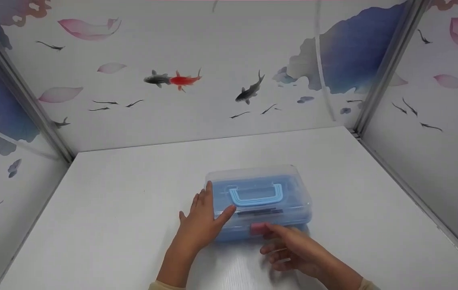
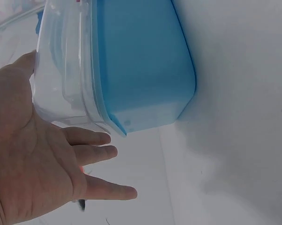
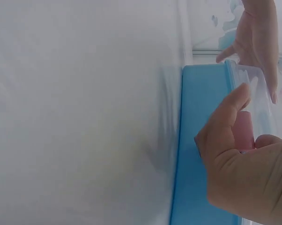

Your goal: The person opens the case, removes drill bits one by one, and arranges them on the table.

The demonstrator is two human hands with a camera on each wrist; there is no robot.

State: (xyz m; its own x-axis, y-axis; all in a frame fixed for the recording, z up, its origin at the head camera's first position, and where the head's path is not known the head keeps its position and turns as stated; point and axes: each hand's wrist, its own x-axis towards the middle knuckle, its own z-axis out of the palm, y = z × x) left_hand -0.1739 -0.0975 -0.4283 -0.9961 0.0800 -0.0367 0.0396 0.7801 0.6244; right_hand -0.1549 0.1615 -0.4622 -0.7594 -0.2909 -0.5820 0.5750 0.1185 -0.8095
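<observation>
A plastic storage box (image 1: 299, 201) stands on the table, with a clear lid, a light blue body and a light blue handle (image 1: 257, 202). My left hand (image 1: 201, 223) lies against its left end, fingers outstretched and thumb on the lid. In the left wrist view, the palm of that hand (image 2: 38, 150) faces the clear lid (image 2: 52, 93). A pink latch (image 1: 258, 228) sits at the box's front. My right hand (image 1: 299, 247) touches the latch's right side with its thumb; the other fingers bend loosely below, in front of the box. Some dark slim items (image 1: 261, 212) show through the lid.
The white table (image 1: 124, 209) carries the box near its middle front. Printed panels with fish and petals, such as the back wall (image 1: 212, 48), stand around it. Metal posts, one at the right corner (image 1: 388, 68), join the panels.
</observation>
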